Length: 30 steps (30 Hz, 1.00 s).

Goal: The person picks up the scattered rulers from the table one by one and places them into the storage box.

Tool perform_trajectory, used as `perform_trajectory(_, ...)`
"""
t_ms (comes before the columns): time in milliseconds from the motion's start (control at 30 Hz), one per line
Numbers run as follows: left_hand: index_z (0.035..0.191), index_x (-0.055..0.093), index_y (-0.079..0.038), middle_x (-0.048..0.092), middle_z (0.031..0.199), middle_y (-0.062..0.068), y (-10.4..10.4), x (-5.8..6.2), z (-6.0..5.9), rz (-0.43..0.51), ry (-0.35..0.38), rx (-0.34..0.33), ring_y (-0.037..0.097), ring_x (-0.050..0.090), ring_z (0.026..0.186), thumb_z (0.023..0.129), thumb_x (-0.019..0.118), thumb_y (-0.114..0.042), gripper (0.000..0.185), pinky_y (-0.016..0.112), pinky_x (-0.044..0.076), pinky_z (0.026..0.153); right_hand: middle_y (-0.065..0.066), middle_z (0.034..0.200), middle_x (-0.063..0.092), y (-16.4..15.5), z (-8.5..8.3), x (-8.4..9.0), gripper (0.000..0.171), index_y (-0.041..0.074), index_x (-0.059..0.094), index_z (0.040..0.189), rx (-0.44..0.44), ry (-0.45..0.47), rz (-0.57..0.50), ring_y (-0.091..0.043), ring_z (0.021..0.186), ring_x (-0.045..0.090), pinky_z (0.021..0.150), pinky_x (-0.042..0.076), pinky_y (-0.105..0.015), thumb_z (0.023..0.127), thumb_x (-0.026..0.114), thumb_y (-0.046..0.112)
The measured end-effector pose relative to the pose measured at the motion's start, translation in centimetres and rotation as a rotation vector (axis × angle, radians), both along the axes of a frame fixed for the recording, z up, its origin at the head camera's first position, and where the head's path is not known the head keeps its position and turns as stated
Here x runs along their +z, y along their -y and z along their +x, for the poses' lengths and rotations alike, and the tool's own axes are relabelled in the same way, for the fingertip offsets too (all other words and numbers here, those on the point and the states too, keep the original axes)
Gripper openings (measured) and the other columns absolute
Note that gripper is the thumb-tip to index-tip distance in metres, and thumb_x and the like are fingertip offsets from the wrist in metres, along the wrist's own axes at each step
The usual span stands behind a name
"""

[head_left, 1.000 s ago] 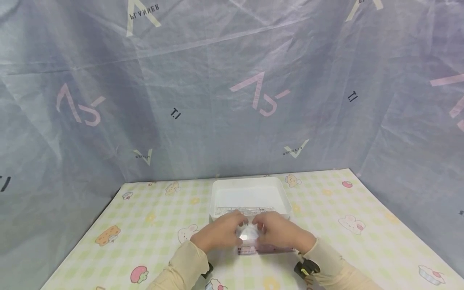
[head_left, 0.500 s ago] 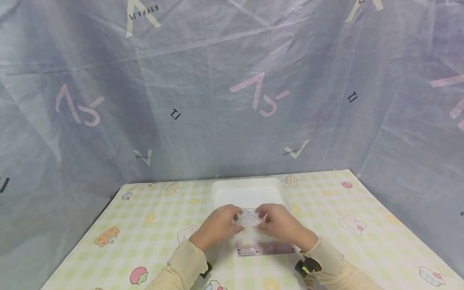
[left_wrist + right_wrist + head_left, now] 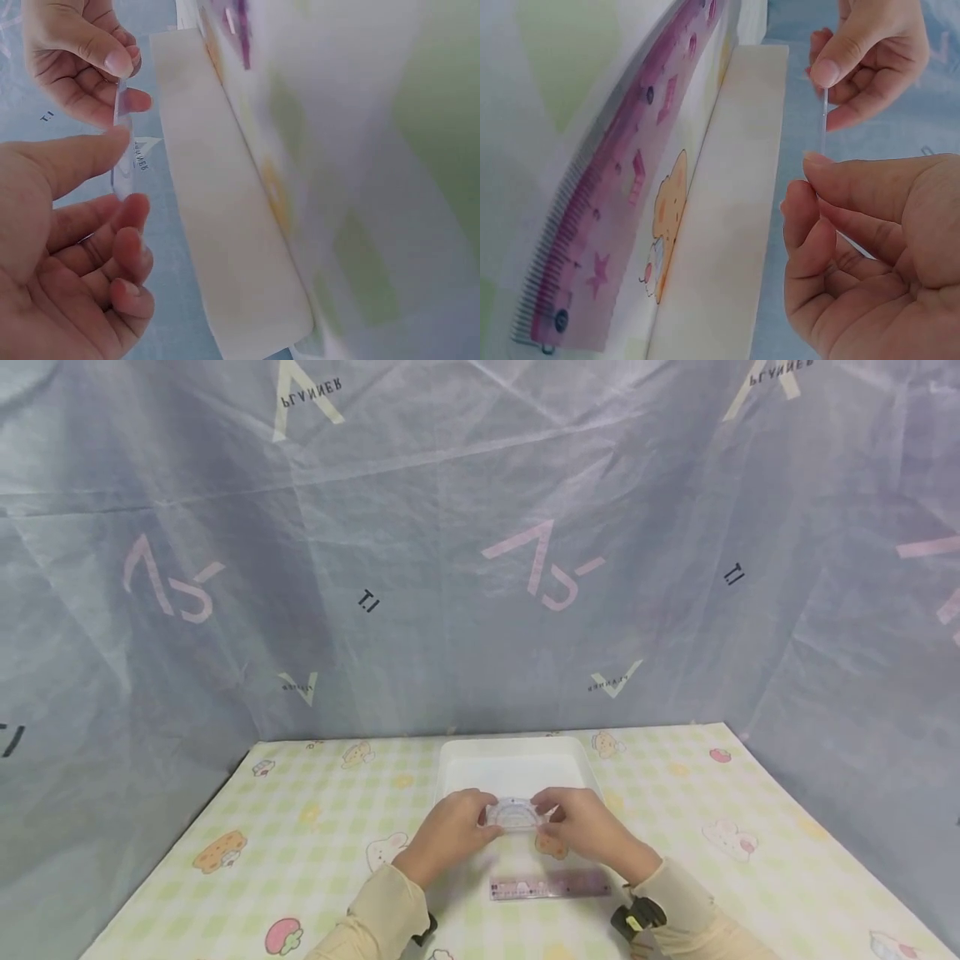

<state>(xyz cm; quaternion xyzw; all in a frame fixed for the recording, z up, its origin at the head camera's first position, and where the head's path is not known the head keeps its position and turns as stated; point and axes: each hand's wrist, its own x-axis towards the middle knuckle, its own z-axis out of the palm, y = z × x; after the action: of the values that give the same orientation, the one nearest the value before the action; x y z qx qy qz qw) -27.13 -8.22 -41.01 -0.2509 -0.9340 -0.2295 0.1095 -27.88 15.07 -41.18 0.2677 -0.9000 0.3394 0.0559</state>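
From the head view, the left hand [image 3: 450, 827] and the right hand [image 3: 581, 824] hold a clear protractor [image 3: 513, 815] between them, each grip pinched on one end of it, above the near rim of the white tray [image 3: 448, 777] that sits toward the far edge of the worktop [image 3: 315, 827]. A purple ruler [image 3: 550, 886] lies flat on the worktop nearer the front edge, apart from both hands. The step in hand looks like carrying the protractor over the tray; the next move probably calls for lowering it level past the rim and opening both pinches together. The backdrop sheet [image 3: 225, 527] carries mirrored print reading "PLANNER" and small "T.I" marks.

In the left wrist view, the left hand [image 3: 67, 262] has thumb and fingers closed on the protractor's [image 3: 121, 131] thin edge, the right hand [image 3: 82, 60] gripping it further on; the tray wall [image 3: 217, 225] runs just beside them. Tiny print on the plastic is too blurred to read.

In the right wrist view, the right hand [image 3: 870, 247] pinches the edge-on protractor [image 3: 823, 120], the left hand [image 3: 870, 60] opposite. The ruler [image 3: 622, 187] shows star prints and scale marks, its digits illegible.
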Motion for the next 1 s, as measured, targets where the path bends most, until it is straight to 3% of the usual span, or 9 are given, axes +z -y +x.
perform_trajectory(300, 0.116, 0.071, -0.004, 0.055, 0.076, -0.007, 0.1, -0.6, -0.4, 0.012, -0.017, 0.005, 0.003, 0.046, 0.063, 0.088, 0.076, -0.024, 0.035, 0.021, 0.044, 0.06, -0.001, 0.094, 0.072, -0.2, -0.6, -0.3, 0.027, 0.009, 0.072, 0.11, -0.033, -0.029, 0.013, -0.011, 0.079, 0.064, 0.065, 0.052, -0.023, 0.084, 0.076, 0.006)
perform_trajectory(433, 0.113, 0.073, -0.005, 0.061, 0.08, -0.007, 0.2, -0.7, -0.5, 0.016, -0.033, 0.005, 0.003, 0.05, 0.067, 0.088, 0.075, -0.019, 0.029, 0.023, 0.048, 0.064, 0.002, 0.094, 0.072, -0.3, -0.8, -0.3, 0.024, 0.011, 0.073, 0.108, -0.052, -0.053, 0.025, -0.011, 0.078, 0.061, 0.065, 0.05, -0.024, 0.084, 0.076, 0.009)
perform_trajectory(600, 0.109, 0.075, -0.006, 0.068, 0.088, -0.004, 0.4, -0.9, -0.8, 0.01, -0.091, 0.011, 0.008, 0.057, 0.075, 0.089, 0.073, -0.014, 0.022, 0.027, 0.051, 0.071, 0.003, 0.097, 0.073, -0.4, -1.4, -0.7, 0.022, 0.013, 0.074, 0.106, -0.06, -0.085, 0.032, -0.015, 0.087, 0.063, 0.075, 0.051, -0.031, 0.084, 0.077, 0.011)
perform_trajectory(800, 0.107, 0.076, -0.006, 0.072, 0.096, 0.0, 0.5, -1.2, -0.9, -0.001, -0.128, -0.006, 0.015, 0.063, 0.087, 0.092, 0.069, -0.016, 0.019, 0.031, 0.053, 0.079, 0.003, 0.097, 0.072, -0.6, -1.8, -1.0, 0.018, 0.014, 0.074, 0.103, -0.049, -0.05, 0.026, -0.015, 0.087, 0.064, 0.074, 0.052, -0.03, 0.085, 0.076, 0.013)
perform_trajectory(1000, 0.111, 0.075, -0.008, 0.073, 0.105, 0.003, 0.5, -1.3, -0.8, -0.011, -0.093, -0.003, 0.019, 0.065, 0.096, 0.095, 0.066, -0.026, 0.026, 0.039, 0.051, 0.087, 0.001, 0.095, 0.072, -0.3, -1.7, -1.1, 0.016, 0.011, 0.074, 0.101, -0.063, -0.02, 0.012, -0.016, 0.087, 0.064, 0.074, 0.052, -0.032, 0.086, 0.075, 0.01)
